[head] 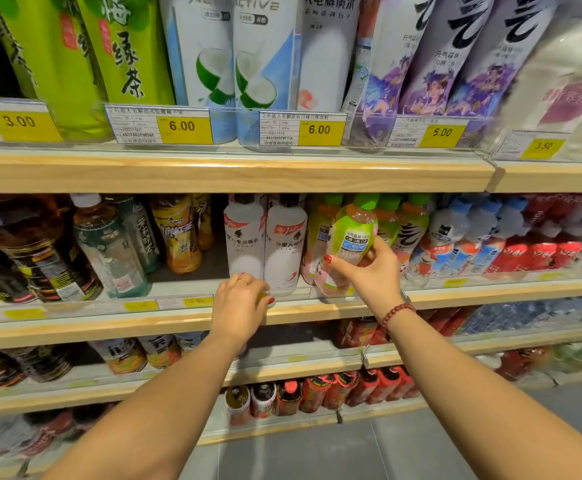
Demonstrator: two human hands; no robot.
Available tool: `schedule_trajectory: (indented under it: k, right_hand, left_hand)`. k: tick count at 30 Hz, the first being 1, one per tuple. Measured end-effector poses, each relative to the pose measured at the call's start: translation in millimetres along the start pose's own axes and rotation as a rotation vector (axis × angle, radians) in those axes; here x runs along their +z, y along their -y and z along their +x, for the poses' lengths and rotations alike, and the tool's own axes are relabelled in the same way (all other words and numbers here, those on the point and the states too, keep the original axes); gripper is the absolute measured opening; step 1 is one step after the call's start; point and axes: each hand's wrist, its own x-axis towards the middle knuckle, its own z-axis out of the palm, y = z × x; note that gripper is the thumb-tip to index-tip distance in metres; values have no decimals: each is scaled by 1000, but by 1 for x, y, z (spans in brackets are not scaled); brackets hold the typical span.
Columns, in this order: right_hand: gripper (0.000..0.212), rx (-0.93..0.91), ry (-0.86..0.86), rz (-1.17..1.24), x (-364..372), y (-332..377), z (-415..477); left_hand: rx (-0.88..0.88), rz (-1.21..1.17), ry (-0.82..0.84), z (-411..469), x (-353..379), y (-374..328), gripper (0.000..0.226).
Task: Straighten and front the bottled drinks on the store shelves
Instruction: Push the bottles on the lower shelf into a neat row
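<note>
Right hand wrapped round green-capped bottle, tilted at middle shelf front edge, ingredient panel outward; likely turning it. Left hand curled at white bottle base; grasp unclear.

Open gap on my middle shelf between yellow tea bottle and white bottles. Everywhere else packed tight; upper shelf limits headroom.

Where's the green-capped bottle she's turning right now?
In the head view, the green-capped bottle is right of centre on the middle shelf, tilted in the right hand, just right of the two white bottles.
</note>
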Motion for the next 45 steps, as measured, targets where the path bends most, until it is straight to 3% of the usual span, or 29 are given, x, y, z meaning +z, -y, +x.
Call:
schedule_trajectory:
  k: [15,23,33,45]
  right_hand:
    - [43,68,-77,-84,20,-12,22]
    - [40,138,-4,-134,26,-27,25]
    - [46,136,79,-428,25,-32,29]
    - [44,161,128,-477,28,-38,24]
  left_hand:
    - [-59,112,15,8,-7,-6,21]
    - [-65,161,30,8,-10,-9,22]
    - [-75,175,41,9,-10,-8,23]
    - [-80,177,40,9,-11,-10,23]
